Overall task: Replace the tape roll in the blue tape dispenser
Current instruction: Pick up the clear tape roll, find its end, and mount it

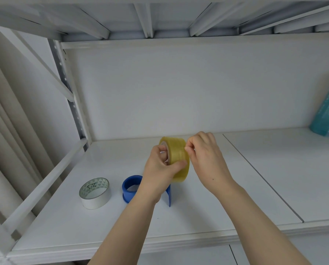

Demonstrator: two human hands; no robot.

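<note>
The yellow tape roll (178, 159) is being held up in the air above the white shelf (207, 207), standing on edge with its open core facing left; it is hanging just above and behind the blue tape dispenser (130, 188), which is sitting on the shelf with its ring empty and its blade end partly hidden behind the left wrist. The left hand (160, 173) is gripping the roll, fingers hooking into the core and the thumb pressing on the outer band; the right hand (205, 155) is closing its fingertips in a pinch against the roll's right edge, though whether a loose tape end is caught between them cannot be told. Both bare forearms are reaching in from the bottom of the view.

To the left of the dispenser, apart from it, a silver tape roll (95, 193) is lying flat, with handwriting showing inside its patterned core. Far off at the right edge a teal package (328, 115) is leaning against the back wall of the shelf unit; the underside of the next shelf is spanning the top.
</note>
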